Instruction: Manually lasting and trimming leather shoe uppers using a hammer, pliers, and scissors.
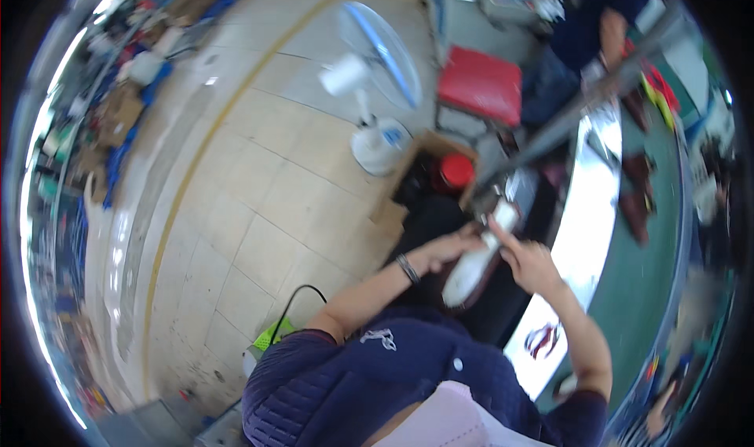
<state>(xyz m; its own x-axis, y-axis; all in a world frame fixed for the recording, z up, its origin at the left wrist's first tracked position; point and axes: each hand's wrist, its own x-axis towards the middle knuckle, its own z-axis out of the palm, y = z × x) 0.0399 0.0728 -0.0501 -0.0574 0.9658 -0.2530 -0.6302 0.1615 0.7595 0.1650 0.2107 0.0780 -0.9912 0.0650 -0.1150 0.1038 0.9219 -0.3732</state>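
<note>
A shoe (471, 274) lies sole up across my dark lap, its long sole white and its edges dark brown. On its left side my left hand (449, 251) is closed, with the fingers against the shoe's edge; a dark bracelet circles the wrist. From the right comes my right hand (534, 265), its index finger stretched out to the white sole near the middle and its other fingers loosely bent. Motion blurs the fingertips. The shoe's far end lies near a shiny metal part (514, 188).
Right of me runs a green work surface (628, 306) with a bright strip and brown shoes (635, 204). Ahead are a cardboard box (389, 211) with a red lid (455, 171), a standing fan (381, 145) and a red stool (479, 84). A person (581, 39) works at far right.
</note>
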